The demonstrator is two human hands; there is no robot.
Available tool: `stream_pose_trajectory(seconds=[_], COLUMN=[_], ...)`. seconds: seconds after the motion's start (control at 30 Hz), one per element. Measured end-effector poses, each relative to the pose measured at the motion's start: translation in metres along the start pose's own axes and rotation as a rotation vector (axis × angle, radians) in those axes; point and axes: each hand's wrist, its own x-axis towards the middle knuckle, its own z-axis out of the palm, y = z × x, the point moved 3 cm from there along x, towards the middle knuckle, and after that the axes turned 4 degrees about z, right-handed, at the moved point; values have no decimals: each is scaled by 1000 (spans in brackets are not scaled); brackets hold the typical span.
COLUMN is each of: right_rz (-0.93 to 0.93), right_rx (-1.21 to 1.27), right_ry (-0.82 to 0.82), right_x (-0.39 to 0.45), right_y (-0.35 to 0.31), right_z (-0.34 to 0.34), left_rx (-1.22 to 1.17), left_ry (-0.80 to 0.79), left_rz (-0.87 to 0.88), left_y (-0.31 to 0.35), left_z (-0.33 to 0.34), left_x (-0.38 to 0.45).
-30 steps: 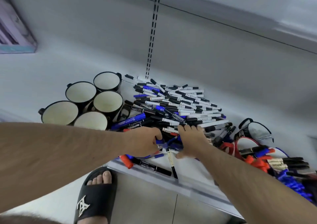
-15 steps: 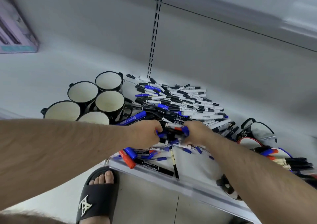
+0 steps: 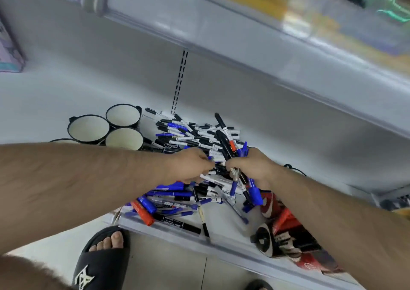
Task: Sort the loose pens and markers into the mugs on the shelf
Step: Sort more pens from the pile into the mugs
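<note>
Right hand (image 3: 250,167) curled tight around a bundle of markers (image 3: 230,154), black, blue and one orange-capped, ends sticking out above and below the fist. Left hand (image 3: 188,165) just beside it, fingers bent and touching the bundle's near side; whether pinching one, cannot tell. Beneath both, pile of pens and markers (image 3: 188,132) spread across the shelf (image 3: 155,227). Empty mugs (image 3: 123,116) to the left of the pile, upright. Print on marker barrels too blurred to read. Black slide sandal (image 3: 99,258) below, bearing a white emblem.
</note>
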Motion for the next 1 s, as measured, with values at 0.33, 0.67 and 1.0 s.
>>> stream_pose_trajectory(seconds=[0.33, 0.67, 1.0], right_rz=[-194, -164, 23], right_rx=[102, -5, 591], right_ry=[-200, -409, -166], right_x=[-122, -197, -184], right_y=[-66, -75, -64], right_z=[17, 42, 27], left_rx=[-881, -1230, -879], left_ry=[242, 351, 175], left_rz=[-56, -20, -32], left_y=[82, 64, 41], left_z=[2, -16, -22], left_x=[-74, -147, -135])
